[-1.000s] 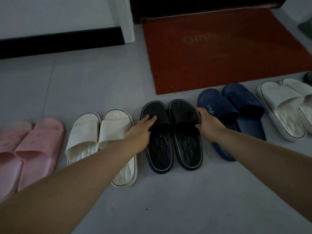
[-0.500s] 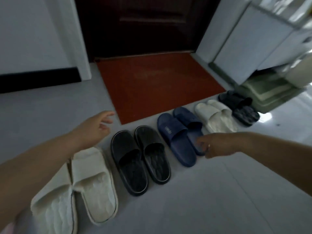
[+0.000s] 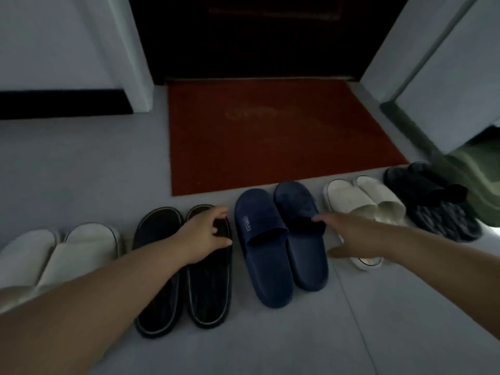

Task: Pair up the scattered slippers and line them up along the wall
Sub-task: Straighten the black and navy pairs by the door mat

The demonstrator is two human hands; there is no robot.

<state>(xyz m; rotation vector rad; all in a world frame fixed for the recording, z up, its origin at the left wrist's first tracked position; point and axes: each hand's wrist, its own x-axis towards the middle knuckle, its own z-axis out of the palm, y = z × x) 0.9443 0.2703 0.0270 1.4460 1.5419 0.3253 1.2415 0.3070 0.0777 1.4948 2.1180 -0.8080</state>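
Note:
Slipper pairs lie in a row on the grey floor. A navy pair [image 3: 261, 239] sits in the middle, toes toward the red mat. My left hand [image 3: 204, 234] hovers curled over the strap of the right slipper of a black pair [image 3: 159, 234], right beside the navy pair's left edge, holding nothing. My right hand [image 3: 349, 234] has its fingers spread, with fingertips at the strap opening of the right navy slipper. It covers part of a white pair [image 3: 349, 201]. Another white pair [image 3: 81, 247] lies at the left and a dark pair [image 3: 433, 201] at the far right.
A red doormat [image 3: 270, 136] lies just beyond the row, in front of a dark door [image 3: 257, 36]. A wall with a black baseboard [image 3: 62, 102] runs at the left. A white cabinet [image 3: 446, 77] and a green mat [image 3: 481, 180] stand at the right.
Both hands left the black pair and shifted right. They now flank the navy pair. The view swung right and back, and the pink pair is out of sight.

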